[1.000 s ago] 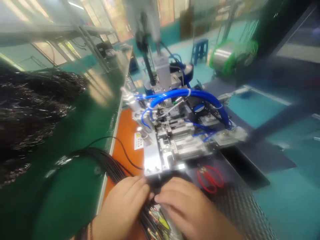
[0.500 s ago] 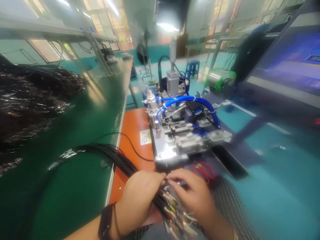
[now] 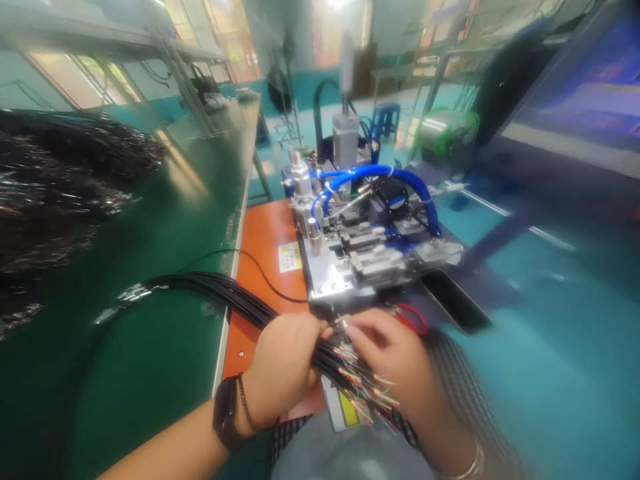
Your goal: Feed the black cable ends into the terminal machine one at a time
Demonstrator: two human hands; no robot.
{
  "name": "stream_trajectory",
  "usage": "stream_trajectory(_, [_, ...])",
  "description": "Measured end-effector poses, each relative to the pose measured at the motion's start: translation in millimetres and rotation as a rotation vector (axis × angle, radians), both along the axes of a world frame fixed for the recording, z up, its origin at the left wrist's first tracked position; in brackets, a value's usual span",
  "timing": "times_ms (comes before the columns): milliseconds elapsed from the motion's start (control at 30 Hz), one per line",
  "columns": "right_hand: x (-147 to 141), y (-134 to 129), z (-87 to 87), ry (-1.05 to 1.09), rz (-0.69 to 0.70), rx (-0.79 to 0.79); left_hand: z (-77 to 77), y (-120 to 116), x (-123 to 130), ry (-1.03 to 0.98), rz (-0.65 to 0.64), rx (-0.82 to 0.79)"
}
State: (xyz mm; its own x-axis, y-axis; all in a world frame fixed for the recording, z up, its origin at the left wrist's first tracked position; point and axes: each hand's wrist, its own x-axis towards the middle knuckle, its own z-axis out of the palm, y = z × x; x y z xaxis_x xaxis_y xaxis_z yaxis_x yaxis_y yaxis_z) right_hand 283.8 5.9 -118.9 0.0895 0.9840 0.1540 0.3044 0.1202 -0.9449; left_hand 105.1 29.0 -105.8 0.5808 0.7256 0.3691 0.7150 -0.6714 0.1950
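My left hand (image 3: 287,353) is wrapped round a bundle of black cables (image 3: 225,293), which runs in from the green table on the left. Out of the bundle's near end fan the thin coloured wires (image 3: 367,383), below and between my hands. My right hand (image 3: 397,353) is closed in a pinch, thumb against forefinger, just right of the left thumb tip. A small pale bit shows at those fingertips; it is too small to name. Both hands are in front of the metal bench machine (image 3: 335,283) with blue air hoses (image 3: 385,175).
The machine stands on an orange board (image 3: 260,233). To its right lie a dark phone-like slab (image 3: 457,300) and a red-handled tool (image 3: 413,319). A heap of shiny black cables (image 3: 65,180) covers part of the green table (image 3: 165,353). A green-rimmed spool (image 3: 447,132) stands behind right.
My fingertips, close together before, are now slightly apart, with the right hand's pinch a little to the right. The coloured wire ends show more clearly. The view has tilted down slightly.
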Motion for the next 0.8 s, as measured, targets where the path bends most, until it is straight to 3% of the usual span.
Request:
stream_trajectory(600, [2.0,4.9,-5.6,0.075,0.011,0.010,-0.2,-0.6,2.1,-0.022,-0.042,0.046])
stream_trajectory(800, [7.1,6.6,-8.2,0.028,0.024,-0.008,3.2,-3.4,1.3,0.083,-0.048,0.052])
